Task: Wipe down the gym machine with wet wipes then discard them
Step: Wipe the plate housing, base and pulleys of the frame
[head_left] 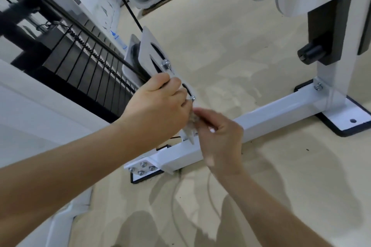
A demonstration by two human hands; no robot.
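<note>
Low on the bracket, the left hand grips its edge; the right hand pinches the wipe: limp, light, damp, probably best bunched between fingertips.

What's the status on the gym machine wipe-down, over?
Left hand grips the pulley bracket. Right hand pinches the wet wipe just below the bracket's lower bolt, somewhat blurred. Black cable runs into the bracket by the left hand.

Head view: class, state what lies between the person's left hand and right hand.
A crumpled wet wipe against the white pulley bracket lies between the left hand and right hand, in the head view.
</note>
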